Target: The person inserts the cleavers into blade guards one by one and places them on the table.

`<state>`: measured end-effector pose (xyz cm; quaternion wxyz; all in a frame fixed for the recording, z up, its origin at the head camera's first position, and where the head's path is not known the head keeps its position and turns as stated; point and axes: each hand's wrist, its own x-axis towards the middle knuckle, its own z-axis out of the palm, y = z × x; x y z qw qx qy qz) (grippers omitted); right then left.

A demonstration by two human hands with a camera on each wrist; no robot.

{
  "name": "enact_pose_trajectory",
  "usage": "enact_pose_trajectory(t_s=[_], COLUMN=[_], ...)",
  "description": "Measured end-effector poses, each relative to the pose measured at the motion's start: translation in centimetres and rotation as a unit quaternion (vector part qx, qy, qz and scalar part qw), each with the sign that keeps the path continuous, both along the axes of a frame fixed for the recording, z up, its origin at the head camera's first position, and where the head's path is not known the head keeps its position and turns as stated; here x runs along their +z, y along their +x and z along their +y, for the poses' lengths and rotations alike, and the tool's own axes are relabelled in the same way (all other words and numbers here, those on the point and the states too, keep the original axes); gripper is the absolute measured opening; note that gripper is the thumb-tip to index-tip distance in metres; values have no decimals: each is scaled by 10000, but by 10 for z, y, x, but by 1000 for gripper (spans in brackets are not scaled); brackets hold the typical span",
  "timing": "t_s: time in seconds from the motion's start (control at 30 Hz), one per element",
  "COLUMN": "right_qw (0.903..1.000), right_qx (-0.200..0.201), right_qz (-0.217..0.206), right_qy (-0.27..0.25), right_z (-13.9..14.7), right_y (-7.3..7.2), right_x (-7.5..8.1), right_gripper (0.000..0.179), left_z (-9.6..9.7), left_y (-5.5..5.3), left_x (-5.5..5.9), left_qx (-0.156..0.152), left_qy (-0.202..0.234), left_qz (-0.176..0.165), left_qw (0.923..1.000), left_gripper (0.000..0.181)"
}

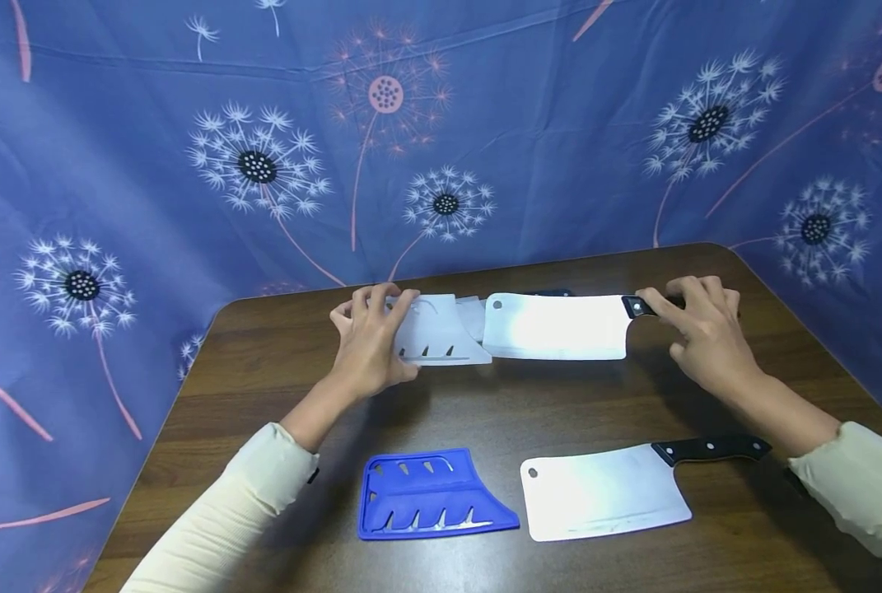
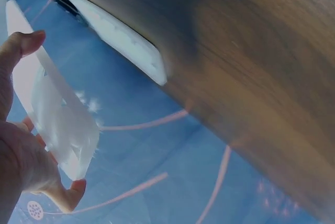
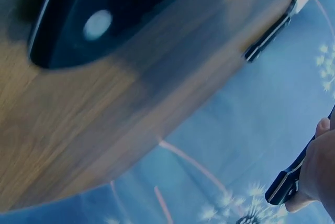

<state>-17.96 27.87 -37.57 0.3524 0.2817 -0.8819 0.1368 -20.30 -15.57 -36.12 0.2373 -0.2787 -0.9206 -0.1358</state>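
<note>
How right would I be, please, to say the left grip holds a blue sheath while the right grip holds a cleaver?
Only the colour is wrong: in the head view, the left grip holds a white sheath, while the right grip holds a cleaver.

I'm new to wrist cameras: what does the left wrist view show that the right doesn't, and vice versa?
Left only: the left hand holding a white blade sheath. Right only: the right hand gripping a cleaver's black handle, plus another black handle close up. Both: the wooden table, dandelion-print cloth and a sheathed knife by the table's edge.
</note>
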Motion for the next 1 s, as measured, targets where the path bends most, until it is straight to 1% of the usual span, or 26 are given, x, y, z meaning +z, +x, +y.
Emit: enact_pose_trajectory(t_s=[0.13, 0.3, 0.43, 0.57, 0.67, 0.83, 1.0], right_qw=[9999, 9998, 9998, 9997, 9994, 9990, 9989], right_qx=[107, 177, 174, 231, 336, 423, 472], right_qz=[-21, -10, -29, 13, 52, 106, 45], right_qy=[86, 52, 58, 80, 43, -17, -69], right_z=[-8, -14, -17, -24, -34, -50, -68], right_y=[0, 0, 0, -2, -4, -8, -8], right_x=[-1, -1, -2, -3, -3, -3, -3], right_gripper=[91, 90, 90, 90, 88, 82, 79], left_z=[7, 12, 11, 18, 25, 33, 43], left_y=[2, 5, 5, 8, 10, 10, 12], left_x=[3, 3, 2, 4, 5, 6, 7], left_qx=[-90, 24, 47, -18, -54, -5, -98], left_qy=[-89, -271, -267, -270, -265, -196, -119], left_qz=[69, 87, 100, 89, 92, 139, 65], left_qw=[9999, 9996, 9996, 9996, 9996, 9997, 9999], left_gripper=[99, 99, 100, 101, 101, 100, 99])
